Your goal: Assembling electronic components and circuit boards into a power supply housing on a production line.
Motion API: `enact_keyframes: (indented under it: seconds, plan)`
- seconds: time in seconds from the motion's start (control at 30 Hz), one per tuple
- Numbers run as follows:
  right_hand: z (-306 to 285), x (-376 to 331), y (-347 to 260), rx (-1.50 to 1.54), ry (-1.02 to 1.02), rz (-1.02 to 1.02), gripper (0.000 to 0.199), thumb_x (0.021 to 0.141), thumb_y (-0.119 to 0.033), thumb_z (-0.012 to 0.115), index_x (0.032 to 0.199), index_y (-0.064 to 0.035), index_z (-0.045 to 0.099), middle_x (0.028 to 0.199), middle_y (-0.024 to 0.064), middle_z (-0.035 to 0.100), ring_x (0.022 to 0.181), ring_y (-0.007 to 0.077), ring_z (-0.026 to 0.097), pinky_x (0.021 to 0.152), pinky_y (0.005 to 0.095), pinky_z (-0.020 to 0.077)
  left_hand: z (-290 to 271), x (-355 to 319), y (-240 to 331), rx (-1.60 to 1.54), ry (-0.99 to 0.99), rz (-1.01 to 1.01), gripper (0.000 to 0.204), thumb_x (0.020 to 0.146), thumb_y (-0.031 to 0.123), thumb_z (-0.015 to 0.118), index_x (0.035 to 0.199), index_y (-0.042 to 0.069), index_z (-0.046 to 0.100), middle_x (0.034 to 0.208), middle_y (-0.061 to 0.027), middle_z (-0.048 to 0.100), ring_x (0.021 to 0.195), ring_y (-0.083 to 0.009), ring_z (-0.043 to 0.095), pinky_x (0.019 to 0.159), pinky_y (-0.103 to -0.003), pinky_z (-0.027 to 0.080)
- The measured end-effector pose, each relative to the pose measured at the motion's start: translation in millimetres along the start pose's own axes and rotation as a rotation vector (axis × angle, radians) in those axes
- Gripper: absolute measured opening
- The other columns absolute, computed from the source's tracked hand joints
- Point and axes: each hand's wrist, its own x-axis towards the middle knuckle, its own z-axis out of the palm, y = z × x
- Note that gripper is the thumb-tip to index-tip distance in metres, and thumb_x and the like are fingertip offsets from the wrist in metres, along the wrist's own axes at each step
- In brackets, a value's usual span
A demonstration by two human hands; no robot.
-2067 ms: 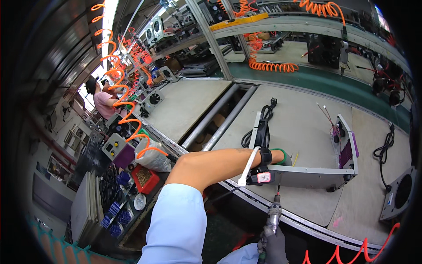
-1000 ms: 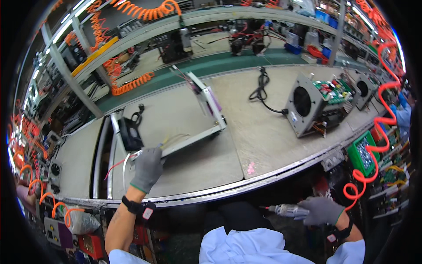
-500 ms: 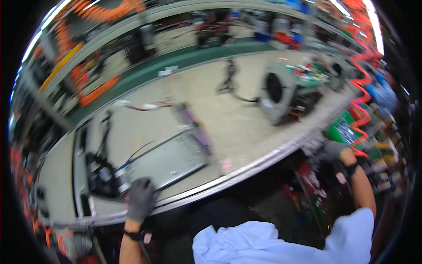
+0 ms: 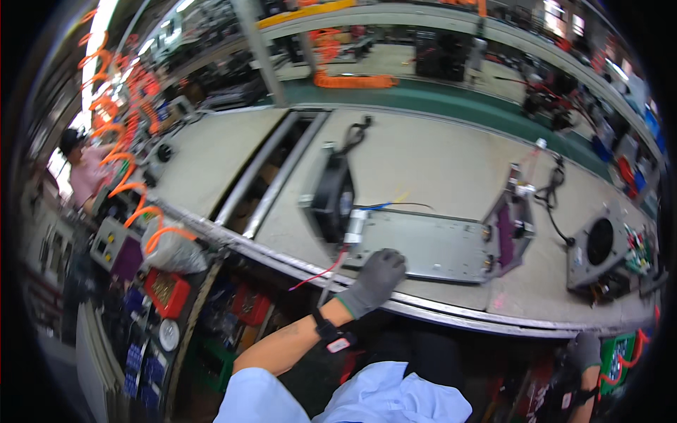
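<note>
My left hand (image 4: 377,278), in a grey glove, is curled over the near edge of a flat grey metal panel (image 4: 423,243) on the bench. At the panel's left end stands a plate with a black fan (image 4: 334,197); blue, yellow and red wires come out beside a small silver connector block (image 4: 356,227). A frame with a purple inner face (image 4: 506,236) stands upright at the right end. Far to the right, my gloved right hand (image 4: 584,351) is low by the bench's front edge, beside a green bin (image 4: 618,359). Its fingers are blurred.
Another fan unit (image 4: 599,243) with a circuit board and black cord sits on the right of the bench (image 4: 437,158). Metal rails (image 4: 271,169) border a gap at left. Orange coiled hoses (image 4: 130,190) hang near a red parts bin (image 4: 166,292). A person (image 4: 88,169) is at far left.
The view has swung left, so the bench things appear farther right. My left hand stays at the panel's near edge. My right hand remains low by the green bin.
</note>
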Motion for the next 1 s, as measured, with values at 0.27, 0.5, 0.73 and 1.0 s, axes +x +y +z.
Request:
enact_keyframes:
  seconds: [0.27, 0.5, 0.73, 1.0]
  plan:
    - [-85, -12, -252, 0.811, 0.293, -0.792, 0.017, 0.080, -0.009, 0.068, 0.094, 0.0005, 0.065, 0.083, 0.0166, 0.064, 0.072, 0.0323, 0.065, 0.066, 0.0398, 0.0511, -14, -15, 53, 0.140, 0.228, -0.215, 0.031, 0.080, 0.021, 0.068, 0.105, 0.005, 0.060, 0.129, -0.0187, 0.056, 0.127, -0.0351, 0.050, 0.114, -0.050, 0.034]
    - [-105, -99, -407, 0.979, -0.248, -1.249, 0.033, 0.080, -0.030, 0.079, 0.094, -0.0010, 0.074, 0.084, 0.0157, 0.073, 0.076, 0.0292, 0.072, 0.070, 0.0368, 0.0554, -63, -94, 82, -0.395, 0.842, -0.984, 0.015, 0.093, 0.009, 0.063, 0.106, 0.003, 0.066, 0.099, -0.0111, 0.069, 0.098, -0.0205, 0.067, 0.082, -0.031, 0.053]
    - [-77, -131, -444, 0.938, -0.384, -1.321, 0.050, 0.080, -0.041, 0.079, 0.109, 0.0003, 0.072, 0.093, 0.0168, 0.074, 0.086, 0.0263, 0.073, 0.079, 0.0350, 0.0568, -214, -252, 19, 0.452, 1.041, -1.114, 0.015, 0.091, 0.012, 0.057, 0.100, 0.003, 0.062, 0.094, -0.0115, 0.064, 0.086, -0.0235, 0.064, 0.082, -0.037, 0.051]
    - [-91, -74, -380, 1.084, -0.187, -0.933, 0.027, 0.082, -0.015, 0.073, 0.102, 0.0044, 0.071, 0.079, 0.0138, 0.072, 0.071, 0.0168, 0.068, 0.068, 0.0306, 0.0541, -458, -386, -69, 1.157, 0.408, -1.849, 0.058, 0.087, 0.046, 0.062, 0.133, 0.010, 0.057, 0.127, -0.0257, 0.058, 0.117, -0.0472, 0.057, 0.099, -0.049, 0.047]
